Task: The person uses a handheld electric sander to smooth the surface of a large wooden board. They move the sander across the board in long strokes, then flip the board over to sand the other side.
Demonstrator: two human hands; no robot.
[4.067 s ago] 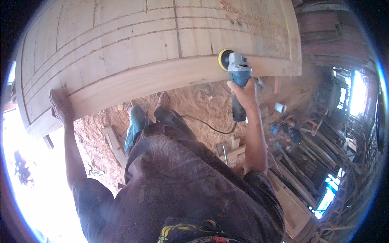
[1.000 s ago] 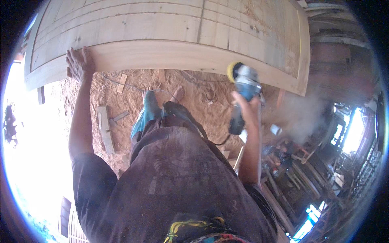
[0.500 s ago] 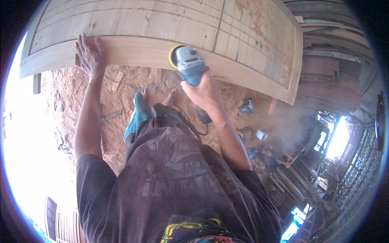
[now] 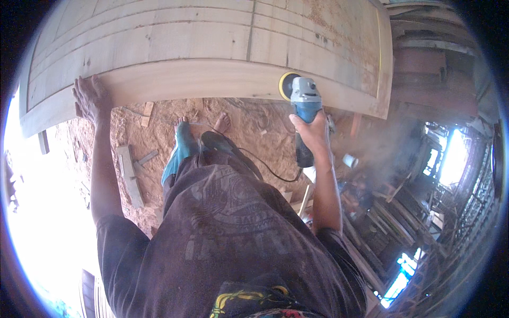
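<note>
A wide wooden door panel [image 4: 201, 45] with grooved boards and a plain edge rail [image 4: 196, 79] lies across the far side in front of me. My right hand [image 4: 314, 130] is wrapped round the blue and grey body of an angle grinder [image 4: 306, 100] fitted with a yellow-rimmed round pad [image 4: 287, 86]. The pad rests on or just over the near rail, right of the middle; exact contact is hard to tell. My left hand [image 4: 93, 99] lies flat with fingers spread on the rail's left part.
A black power cord [image 4: 270, 172] curves from the grinder past my legs. Offcuts [image 4: 130, 175] lie on the dusty brown ground at the left. Stacked boards [image 4: 424, 74] stand at the right, and below them hangs a dust haze. Past the left edge is bright glare.
My right hand has carried the grinder to the right along the rail. The left hand stays flat on the rail, appearing a little farther left as the view has shifted.
</note>
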